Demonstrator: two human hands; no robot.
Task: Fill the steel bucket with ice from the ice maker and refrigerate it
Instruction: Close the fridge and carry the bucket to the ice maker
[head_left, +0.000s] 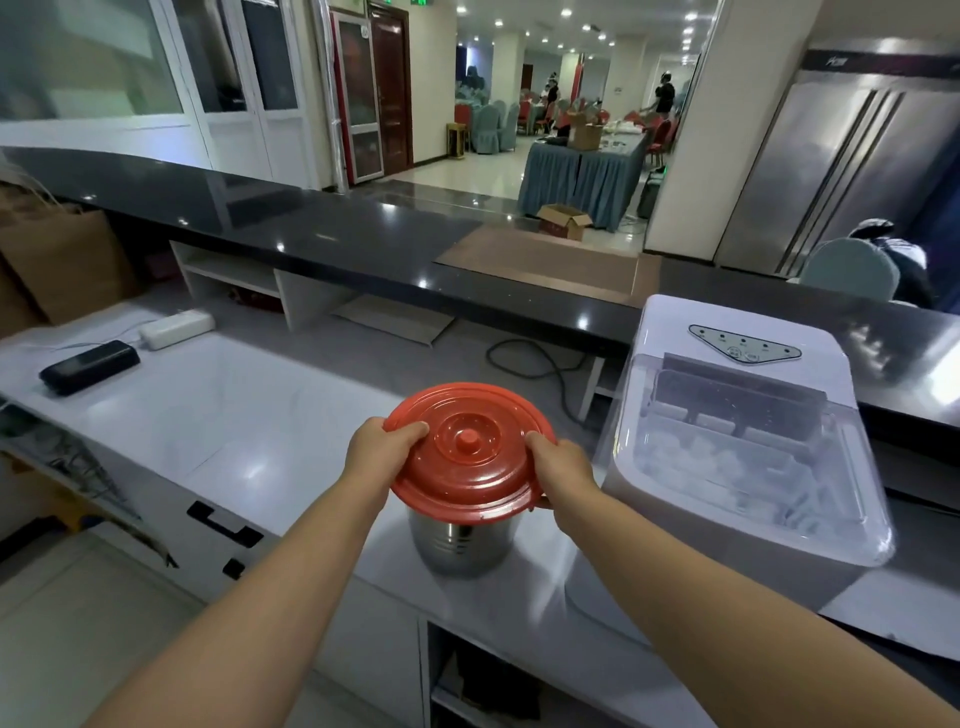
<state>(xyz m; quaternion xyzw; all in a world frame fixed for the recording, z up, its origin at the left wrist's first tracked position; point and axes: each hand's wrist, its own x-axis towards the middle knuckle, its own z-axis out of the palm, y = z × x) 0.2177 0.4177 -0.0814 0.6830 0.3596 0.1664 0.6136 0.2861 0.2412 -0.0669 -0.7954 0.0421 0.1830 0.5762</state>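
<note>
lid (470, 457) over steel bucket (457, 545); ice maker (670, 327) stocked

No lettering is legible; marks on the ice maker (737, 447) are too small.

Bright ceiling spotlights, glare on dark counter (322, 228); wide-angle bending at edges, soft focus.

Centre: the lid (470, 457) I grip at both edges is red plastic, smooth and ridged with a soft sheen, over a steel bucket (460, 540) of bright, mirror-like metal. Right: the ice maker (727, 322) has a matt white plastic body and a clear, glossy plastic cover (810, 499); the worktop (234, 415) under them is glossy white, the raised counter (311, 228) behind polished black. Upper right, a brushed-metal refrigerator (831, 171); far left, a matt brown paper bag (67, 260).
</note>
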